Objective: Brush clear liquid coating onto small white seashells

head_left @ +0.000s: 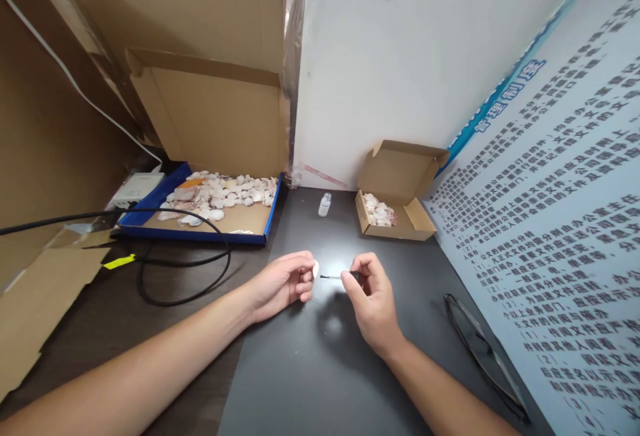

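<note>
Between the thumb and fingers of my left hand (286,284) is a small white seashell (315,269), held on edge above the dark grey mat. My right hand (373,303) grips the black cap of a small brush (331,277). The brush's dark tip points left at the shell, with a narrow gap between them. Behind both hands, a small glass bottle (325,205) stands uncapped, holding something whitish. At the back right, an open cardboard box (400,231) has several shells in it. A larger blue-edged box (245,239) at the back left holds many pale shells.
A black cable (185,264) with a yellow tag (119,262) loops across the left of the table. Eyeglasses (485,356) lie at the right, beside a printed sheet (565,223). Flat cardboard (45,309) and a white device (139,187) are at the left.
</note>
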